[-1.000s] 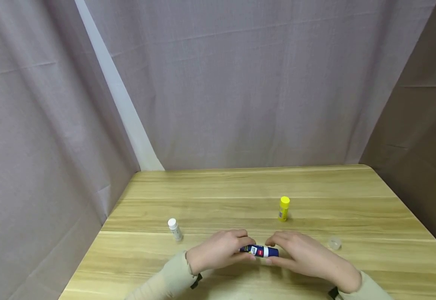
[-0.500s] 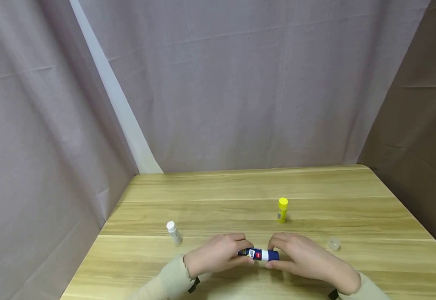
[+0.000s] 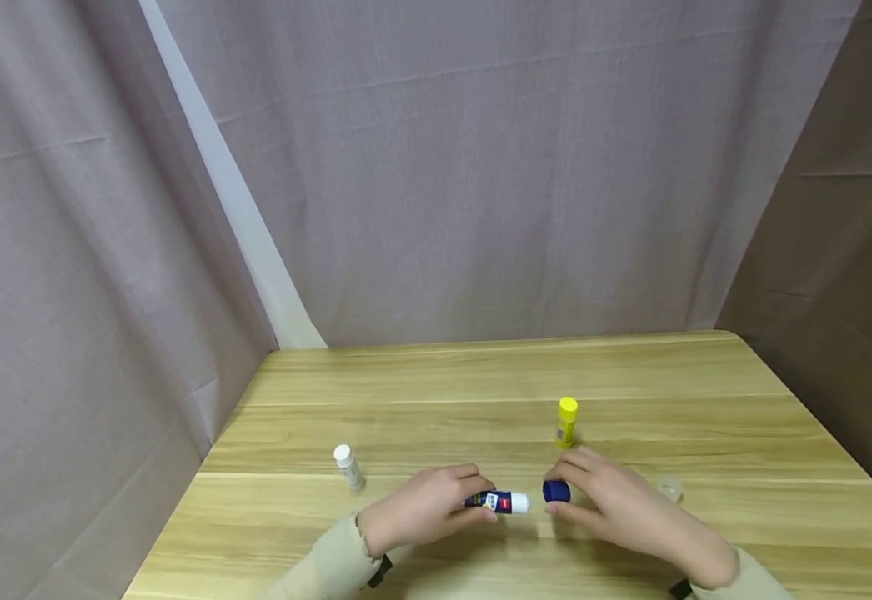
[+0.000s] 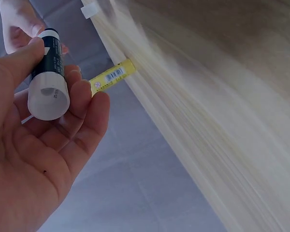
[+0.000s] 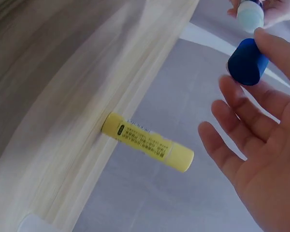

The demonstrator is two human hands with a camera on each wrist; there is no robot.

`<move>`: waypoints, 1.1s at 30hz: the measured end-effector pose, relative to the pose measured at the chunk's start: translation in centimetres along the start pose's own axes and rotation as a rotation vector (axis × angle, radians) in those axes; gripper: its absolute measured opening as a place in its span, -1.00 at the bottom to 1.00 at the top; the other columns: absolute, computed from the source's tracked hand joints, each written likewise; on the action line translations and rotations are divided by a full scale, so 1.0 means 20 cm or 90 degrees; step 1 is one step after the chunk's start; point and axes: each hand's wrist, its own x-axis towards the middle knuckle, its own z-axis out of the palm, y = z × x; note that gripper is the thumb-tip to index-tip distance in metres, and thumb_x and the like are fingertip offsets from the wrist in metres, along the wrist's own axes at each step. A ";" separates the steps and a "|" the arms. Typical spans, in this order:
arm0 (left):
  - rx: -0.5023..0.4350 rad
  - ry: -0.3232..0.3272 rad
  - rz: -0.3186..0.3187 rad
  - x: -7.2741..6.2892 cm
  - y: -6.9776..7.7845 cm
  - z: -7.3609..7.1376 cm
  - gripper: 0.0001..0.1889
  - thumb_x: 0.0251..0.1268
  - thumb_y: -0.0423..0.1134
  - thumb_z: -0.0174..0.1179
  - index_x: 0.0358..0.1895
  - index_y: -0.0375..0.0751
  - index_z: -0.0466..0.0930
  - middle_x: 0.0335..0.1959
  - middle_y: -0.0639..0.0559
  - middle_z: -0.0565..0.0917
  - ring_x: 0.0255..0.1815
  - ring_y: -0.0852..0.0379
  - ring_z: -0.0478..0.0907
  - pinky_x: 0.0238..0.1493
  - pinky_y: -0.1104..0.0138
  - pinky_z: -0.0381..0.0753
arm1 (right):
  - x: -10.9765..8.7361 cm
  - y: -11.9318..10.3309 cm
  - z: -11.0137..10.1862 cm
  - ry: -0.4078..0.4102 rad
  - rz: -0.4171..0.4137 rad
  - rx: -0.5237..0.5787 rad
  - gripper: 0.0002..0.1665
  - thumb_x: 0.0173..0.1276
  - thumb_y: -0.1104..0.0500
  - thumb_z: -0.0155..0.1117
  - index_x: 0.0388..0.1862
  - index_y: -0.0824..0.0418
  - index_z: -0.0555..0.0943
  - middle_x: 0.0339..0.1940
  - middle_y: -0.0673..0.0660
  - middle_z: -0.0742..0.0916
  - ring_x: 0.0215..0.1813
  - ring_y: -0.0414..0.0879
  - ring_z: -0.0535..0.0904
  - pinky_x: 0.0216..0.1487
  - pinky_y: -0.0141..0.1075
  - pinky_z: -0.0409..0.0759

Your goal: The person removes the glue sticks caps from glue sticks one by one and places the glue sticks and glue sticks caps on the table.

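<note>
My left hand (image 3: 432, 508) holds a dark blue glue stick (image 3: 498, 501) on its side, its white uncapped end facing right. In the left wrist view the thumb and fingers wrap the barrel of the glue stick (image 4: 49, 72). A short gap away, my right hand (image 3: 612, 504) pinches the blue cap (image 3: 556, 492) between thumb and fingers. The right wrist view shows that cap (image 5: 247, 63) in the fingertips, with the remaining fingers spread. A yellow glue stick (image 3: 567, 422) stands upright just beyond the right hand.
A white glue stick (image 3: 348, 467) stands upright left of the left hand. Partly behind the right wrist lies a small translucent cap (image 3: 670, 488). The wooden table (image 3: 421, 392) ends at grey curtains (image 3: 481, 183) at the back and sides.
The blue cap has come off the glue stick. My right hand has moved right with the cap, and my left hand slightly left with the barrel.
</note>
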 end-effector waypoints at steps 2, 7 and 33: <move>0.000 0.003 -0.003 -0.01 -0.01 0.00 -0.65 0.50 0.07 0.13 0.03 -0.10 0.67 -0.29 0.25 0.53 -0.45 0.47 0.28 -0.39 0.66 0.33 | 0.00 0.01 -0.01 0.009 0.011 -0.004 -0.79 0.35 -0.07 0.43 -0.12 -0.06 0.66 -0.11 -0.27 0.57 -0.09 -0.33 0.48 -0.16 -0.30 0.62; -0.006 0.000 -0.013 -0.02 -0.02 0.00 -0.62 0.51 0.09 0.10 0.04 -0.11 0.67 -0.28 0.25 0.53 -0.45 0.47 0.27 -0.39 0.65 0.33 | -0.02 0.06 -0.03 0.052 0.009 -0.024 -0.72 0.21 0.06 0.56 -0.13 -0.01 0.69 -0.14 -0.26 0.54 -0.10 -0.33 0.41 -0.18 -0.34 0.56; -0.023 -0.013 -0.040 -0.05 -0.04 0.01 -0.66 0.51 0.07 0.12 0.00 -0.11 0.66 -0.30 0.26 0.52 -0.43 0.44 0.31 -0.35 0.63 0.33 | -0.21 0.29 -0.24 0.112 0.148 -0.125 -0.56 -0.06 0.21 0.65 -0.17 0.18 0.67 -0.29 0.02 0.75 -0.18 0.13 0.66 0.03 0.14 0.28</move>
